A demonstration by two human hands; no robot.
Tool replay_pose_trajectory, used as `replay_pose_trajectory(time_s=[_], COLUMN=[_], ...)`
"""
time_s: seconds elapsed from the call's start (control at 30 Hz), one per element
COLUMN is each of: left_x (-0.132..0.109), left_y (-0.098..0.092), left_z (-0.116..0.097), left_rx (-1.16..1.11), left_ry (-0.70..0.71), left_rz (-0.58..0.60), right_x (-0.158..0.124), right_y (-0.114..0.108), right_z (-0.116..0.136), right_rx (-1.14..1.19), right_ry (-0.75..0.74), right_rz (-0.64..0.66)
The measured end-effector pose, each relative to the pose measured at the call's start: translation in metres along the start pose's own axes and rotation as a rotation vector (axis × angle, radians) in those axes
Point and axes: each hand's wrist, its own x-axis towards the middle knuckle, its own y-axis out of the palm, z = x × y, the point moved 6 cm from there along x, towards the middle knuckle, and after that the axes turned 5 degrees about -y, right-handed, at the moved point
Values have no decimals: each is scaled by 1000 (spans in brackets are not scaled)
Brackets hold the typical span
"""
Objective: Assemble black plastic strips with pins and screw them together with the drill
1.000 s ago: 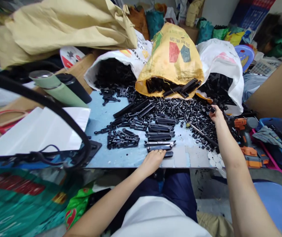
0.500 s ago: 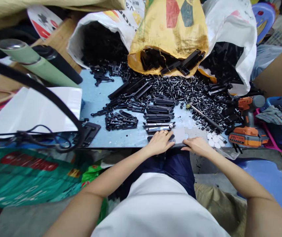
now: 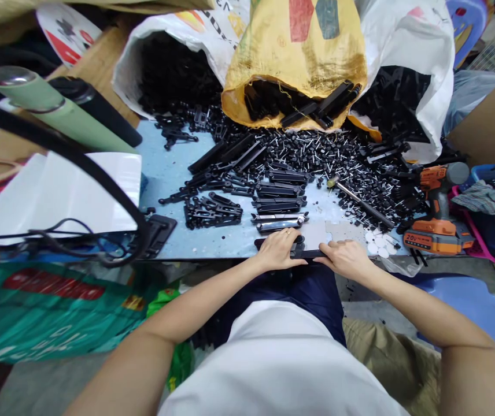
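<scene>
At the front edge of the bench, my left hand (image 3: 279,249) is closed over a black plastic bar (image 3: 310,253), with its thumb along the near side. The bar's right end is gripped by the thumb and curled fingers of my right hand (image 3: 345,257). Part of the bar is hidden under my left fingers, where a rounded black end shows. Just beyond my left hand lies a row of long black bars (image 3: 280,205), the nearest one shiny. A flat light-grey plate (image 3: 316,230) lies behind the bar.
Loose black parts and metal pins (image 3: 317,156) are heaped at the back, with a hammer (image 3: 362,202) on their near edge. A yellow sack (image 3: 299,63) opens onto the heap. To the right stands an orange cordless drill (image 3: 436,214); white discs (image 3: 377,244) lie beside it.
The black bar between my hands has come further into view and shifted slightly left. My right hand moved a little left with it, while my left thumb has come down along the near side.
</scene>
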Motion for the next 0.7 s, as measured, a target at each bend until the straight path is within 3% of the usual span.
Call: replay_pose_trajectory(time_s=[0.2, 0.37, 0.43, 0.5, 0.6, 0.7], left_x=[-5, 8, 34, 76, 150, 205], left_y=[4, 3, -7, -21, -36, -42], left_z=[2, -13, -23, -24, -7, 7], left_rx=[36, 55, 70, 95, 159, 245], left_ry=[62, 78, 110, 52, -150, -206], left_rz=[-51, -4, -48, -98, -70, -60], right_x=[1, 10, 12, 12, 8, 5], right_y=[-13, 2, 12, 24, 40, 41], right_z=[2, -20, -31, -38, -38, -39], right_rx=[-41, -48, -32, -2, 57, 121], right_ry=[-57, -201, -225, -212, -160, -115], right_rz=[-86, -150, -231, -299, -338, -389])
